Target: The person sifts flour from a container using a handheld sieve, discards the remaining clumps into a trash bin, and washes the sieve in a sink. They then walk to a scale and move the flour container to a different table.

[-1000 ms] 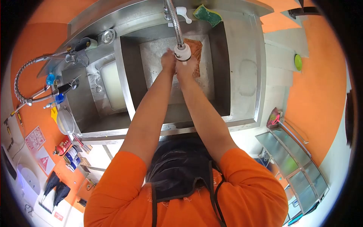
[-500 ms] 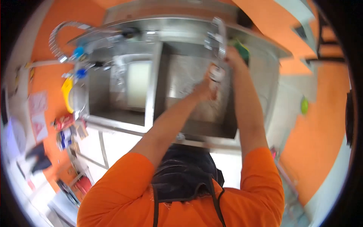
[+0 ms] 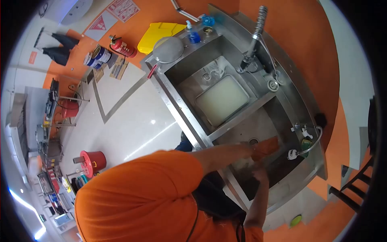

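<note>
Over the right sink basin, my left hand is closed on the near end of an orange-brown cloth-like piece. The piece hangs above the basin floor, beside the drain. My right hand is just below it, apart from it, with the fingers loosely bent and seemingly holding nothing. A curved tap stands at the basin's right end, its white nozzle beyond the cloth-like piece. Behind the tap lies a green and yellow sponge.
In the left basin, a rectangular tray holds cloudy liquid. A spring-hose tap rises behind it. A round strainer, a blue soap bottle and a red-handled tool sit at the left edge. A red bucket stands on the floor.
My view has swung to the left, bringing in more floor. My right hand has come away from the tap and down toward me. My left hand still holds the orange-brown piece.
</note>
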`<action>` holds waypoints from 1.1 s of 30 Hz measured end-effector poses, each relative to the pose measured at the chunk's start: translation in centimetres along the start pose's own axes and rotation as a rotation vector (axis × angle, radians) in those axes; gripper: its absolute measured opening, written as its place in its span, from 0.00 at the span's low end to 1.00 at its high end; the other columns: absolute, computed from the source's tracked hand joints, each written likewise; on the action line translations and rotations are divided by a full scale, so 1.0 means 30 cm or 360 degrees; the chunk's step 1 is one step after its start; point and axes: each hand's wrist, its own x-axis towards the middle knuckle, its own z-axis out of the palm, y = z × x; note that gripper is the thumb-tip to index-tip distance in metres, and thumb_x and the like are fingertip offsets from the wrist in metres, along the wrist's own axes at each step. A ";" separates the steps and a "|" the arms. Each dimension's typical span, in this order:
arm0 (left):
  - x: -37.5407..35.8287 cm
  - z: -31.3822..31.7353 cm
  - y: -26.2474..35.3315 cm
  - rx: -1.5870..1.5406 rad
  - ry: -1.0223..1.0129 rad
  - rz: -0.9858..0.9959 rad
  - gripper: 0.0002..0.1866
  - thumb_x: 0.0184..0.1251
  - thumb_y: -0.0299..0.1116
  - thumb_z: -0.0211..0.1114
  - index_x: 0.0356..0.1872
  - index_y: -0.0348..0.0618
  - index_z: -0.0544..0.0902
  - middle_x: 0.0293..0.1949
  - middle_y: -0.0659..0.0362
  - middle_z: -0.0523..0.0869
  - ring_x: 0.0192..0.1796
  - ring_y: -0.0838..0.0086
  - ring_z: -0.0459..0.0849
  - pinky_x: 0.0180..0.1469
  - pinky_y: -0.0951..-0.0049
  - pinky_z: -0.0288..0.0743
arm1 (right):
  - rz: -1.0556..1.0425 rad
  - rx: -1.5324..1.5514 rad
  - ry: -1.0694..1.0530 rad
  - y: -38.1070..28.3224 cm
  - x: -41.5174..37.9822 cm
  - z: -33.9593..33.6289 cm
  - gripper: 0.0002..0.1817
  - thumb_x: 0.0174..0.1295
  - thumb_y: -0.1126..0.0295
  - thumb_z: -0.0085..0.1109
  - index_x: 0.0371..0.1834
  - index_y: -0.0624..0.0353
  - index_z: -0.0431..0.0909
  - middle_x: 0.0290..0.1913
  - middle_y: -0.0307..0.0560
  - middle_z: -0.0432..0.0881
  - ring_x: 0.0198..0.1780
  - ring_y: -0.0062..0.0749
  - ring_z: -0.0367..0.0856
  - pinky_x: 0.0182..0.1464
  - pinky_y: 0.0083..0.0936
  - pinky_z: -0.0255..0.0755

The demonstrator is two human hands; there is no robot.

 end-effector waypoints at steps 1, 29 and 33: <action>-0.011 0.038 -0.031 -0.0069 -0.0317 -0.0045 0.16 0.71 0.39 0.59 0.53 0.44 0.81 0.45 0.52 0.86 0.48 0.60 0.85 0.51 0.61 0.77 | -0.0308 -0.0918 0.0057 -0.049 -0.030 0.039 0.11 0.68 0.66 0.51 0.47 0.58 0.78 0.40 0.46 0.83 0.41 0.34 0.83 0.42 0.29 0.78; -3.703 -1.030 0.105 -0.0110 -0.0203 -0.3784 0.13 0.64 0.36 0.62 0.43 0.46 0.90 0.51 0.44 0.87 0.51 0.58 0.88 0.56 0.57 0.79 | 0.0107 -0.0866 0.0432 -2.115 1.324 2.098 0.28 0.59 0.40 0.62 0.30 0.59 0.86 0.27 0.50 0.88 0.29 0.36 0.89 0.41 0.34 0.81; -3.375 -0.459 0.749 -0.1891 0.1619 -0.3991 0.18 0.74 0.43 0.56 0.58 0.50 0.81 0.49 0.56 0.88 0.47 0.62 0.88 0.53 0.55 0.80 | -0.0367 -0.1398 0.0652 -1.917 1.593 2.172 0.24 0.64 0.51 0.53 0.49 0.59 0.84 0.53 0.57 0.85 0.57 0.47 0.84 0.57 0.42 0.78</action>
